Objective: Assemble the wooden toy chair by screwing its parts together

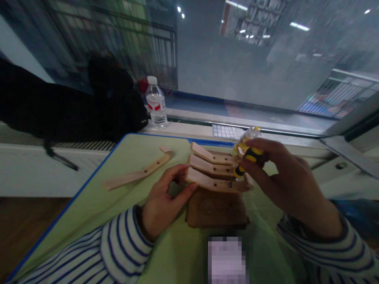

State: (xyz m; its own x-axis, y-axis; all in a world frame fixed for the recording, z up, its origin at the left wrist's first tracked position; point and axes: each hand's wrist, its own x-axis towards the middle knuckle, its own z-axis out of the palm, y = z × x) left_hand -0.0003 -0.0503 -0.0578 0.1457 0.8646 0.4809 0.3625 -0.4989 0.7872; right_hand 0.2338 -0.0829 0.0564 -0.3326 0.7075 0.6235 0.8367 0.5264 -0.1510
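Observation:
My left hand (166,199) pinches the near left end of a pale wooden piece (204,179), the closest of three bent, drilled slats lying side by side. Beneath them is a brown wooden block (217,209). In my right hand (281,173) is a yellow-and-black screwdriver (248,159), tilted, its tip by a dark screw (230,184) in the nearest slat's right hole. Whether tip and screw touch I cannot tell. A fourth, similar wooden slat (139,173) lies apart on the table to the left.
Behind the slats stands a clear container with yellow parts (248,136). A water bottle (156,104) is on the sill beside a black bag (115,98). A phone with a blurred screen (226,258) lies at the front of the green table (174,260). Glass rises beyond the sill.

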